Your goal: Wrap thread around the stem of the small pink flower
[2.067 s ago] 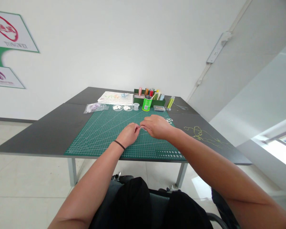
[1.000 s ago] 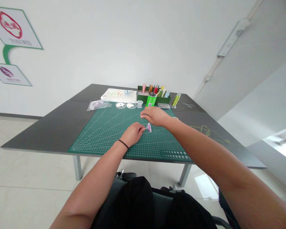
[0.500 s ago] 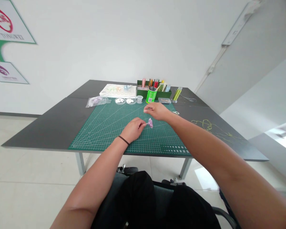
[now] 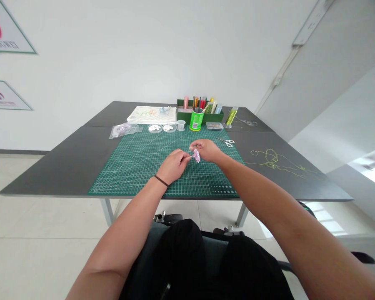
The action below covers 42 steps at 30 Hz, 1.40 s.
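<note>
My left hand (image 4: 175, 163) pinches the thin stem of a small pale purple flower (image 4: 196, 156), which points to the right. The flower hangs over the green cutting mat (image 4: 134, 171). Just above and beside the flower, my right hand (image 4: 206, 150) has its fingertips pressed together. Whatever those fingertips hold, if anything, is too small to make out. White-handled scissors (image 4: 228, 142) lie on the mat beyond my right wrist.
A green can of brushes (image 4: 196, 121) stands before a green box (image 4: 218, 117) of coloured tubes. Dishes with white pieces (image 4: 155, 128), a small clear cup (image 4: 181, 125) and a plastic bag (image 4: 124, 130) line the mat's far edge. Yellow-green thread (image 4: 271, 158) lies right.
My right hand has come down closer to the flower, and the scissors behind it show more fully. My left hand still holds the flower's stem. The camera view has shifted slightly.
</note>
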Each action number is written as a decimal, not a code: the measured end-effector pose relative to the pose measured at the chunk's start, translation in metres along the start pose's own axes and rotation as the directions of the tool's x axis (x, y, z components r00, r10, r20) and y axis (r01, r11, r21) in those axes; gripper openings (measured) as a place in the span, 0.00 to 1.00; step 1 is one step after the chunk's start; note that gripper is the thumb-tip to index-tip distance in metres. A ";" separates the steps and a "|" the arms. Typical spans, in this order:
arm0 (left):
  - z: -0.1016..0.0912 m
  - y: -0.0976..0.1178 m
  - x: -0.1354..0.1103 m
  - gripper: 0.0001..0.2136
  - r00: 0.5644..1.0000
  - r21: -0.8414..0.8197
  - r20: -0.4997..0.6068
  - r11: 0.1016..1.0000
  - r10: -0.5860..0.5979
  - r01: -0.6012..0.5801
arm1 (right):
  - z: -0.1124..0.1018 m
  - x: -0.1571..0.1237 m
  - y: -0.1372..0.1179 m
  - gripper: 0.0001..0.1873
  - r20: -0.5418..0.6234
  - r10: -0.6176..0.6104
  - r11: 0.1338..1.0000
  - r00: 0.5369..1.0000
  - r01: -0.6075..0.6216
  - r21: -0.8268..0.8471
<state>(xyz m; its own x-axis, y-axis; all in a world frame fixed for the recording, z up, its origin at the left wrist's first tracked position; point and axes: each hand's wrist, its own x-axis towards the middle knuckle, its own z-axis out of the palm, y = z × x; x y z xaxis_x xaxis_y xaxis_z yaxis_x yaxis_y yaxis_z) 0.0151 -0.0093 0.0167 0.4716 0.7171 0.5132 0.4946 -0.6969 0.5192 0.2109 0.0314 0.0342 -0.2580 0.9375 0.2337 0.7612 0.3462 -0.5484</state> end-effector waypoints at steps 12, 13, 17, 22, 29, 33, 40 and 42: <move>0.003 0.000 0.002 0.06 0.993 0.025 -0.101 0.998 -0.057 0.060 | 0.016 -0.026 0.006 0.14 -0.023 -0.038 0.996 0.999 0.040 0.082; 0.004 -0.001 0.002 0.06 0.992 0.021 -0.109 0.997 -0.066 0.068 | 0.017 -0.027 0.006 0.15 -0.030 -0.030 0.996 0.999 0.033 0.089; 0.006 -0.002 0.003 0.06 0.984 -0.003 -0.141 0.994 -0.107 0.107 | 0.020 -0.033 0.009 0.15 -0.039 0.000 0.993 0.999 0.004 0.121; 0.008 -0.005 0.004 0.06 0.969 -0.015 -0.179 0.985 -0.171 0.171 | 0.022 -0.037 0.011 0.14 -0.049 -0.007 0.986 0.999 0.016 0.167; 0.007 -0.007 0.005 0.07 0.945 -0.057 -0.223 0.971 -0.238 0.231 | 0.023 -0.043 0.009 0.11 -0.062 -0.036 0.986 0.997 0.046 0.161; 0.009 -0.011 0.005 0.07 0.934 -0.083 -0.248 0.966 -0.258 0.245 | 0.020 -0.048 0.003 0.09 -0.081 -0.086 0.986 0.993 0.096 0.137; 0.009 -0.014 0.005 0.07 0.931 -0.087 -0.256 0.965 -0.262 0.248 | 0.018 -0.053 -0.003 0.09 -0.074 -0.126 0.985 0.989 0.134 0.113; 0.009 -0.015 0.006 0.07 0.934 -0.074 -0.253 0.967 -0.254 0.243 | 0.018 -0.054 -0.005 0.09 -0.070 -0.151 0.982 0.986 0.157 0.100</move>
<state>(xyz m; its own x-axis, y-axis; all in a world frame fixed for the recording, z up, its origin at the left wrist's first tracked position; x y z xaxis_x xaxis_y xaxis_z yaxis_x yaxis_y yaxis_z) 0.0171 0.0050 0.0057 0.1302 0.8443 0.5198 0.5390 -0.5003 0.6776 0.2098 -0.0205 0.0096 -0.3276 0.8698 0.3690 0.6478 0.4911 -0.5823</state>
